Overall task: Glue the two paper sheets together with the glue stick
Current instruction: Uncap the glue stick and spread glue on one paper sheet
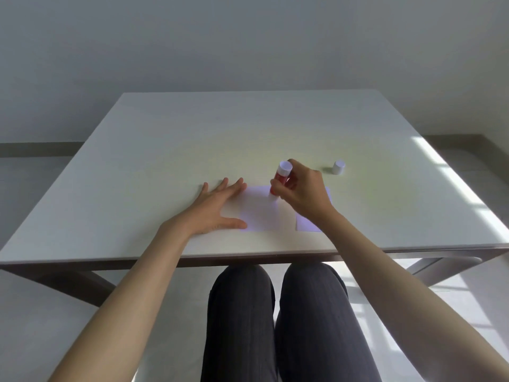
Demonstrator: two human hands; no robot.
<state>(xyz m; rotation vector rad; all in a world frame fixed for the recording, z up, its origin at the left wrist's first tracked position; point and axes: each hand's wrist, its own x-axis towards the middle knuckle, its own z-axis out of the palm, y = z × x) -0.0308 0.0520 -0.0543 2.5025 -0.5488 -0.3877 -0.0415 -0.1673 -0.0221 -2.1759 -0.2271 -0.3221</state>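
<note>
Left hand [217, 208] flat, pinning flimsy sheet [261, 213]; right hand [300, 191] grips stiff glue stick [281, 179] mid-barrel, tip seemingly touching.

A bare, plain room, likely a home or a simple office; little marks it further

A wide white bench [192, 139] on dark crossed legs [82, 279] stands near an unadorned pale wall [248, 37]; a dark skirting strip [35, 149] runs along the wall's foot; the pale glossy floor [385, 296] shows window-shaped patches of sunlight [451, 172] that also fall across the bench's right side; a seated person's knees in dark trousers [275, 312] sit under its near edge
</note>
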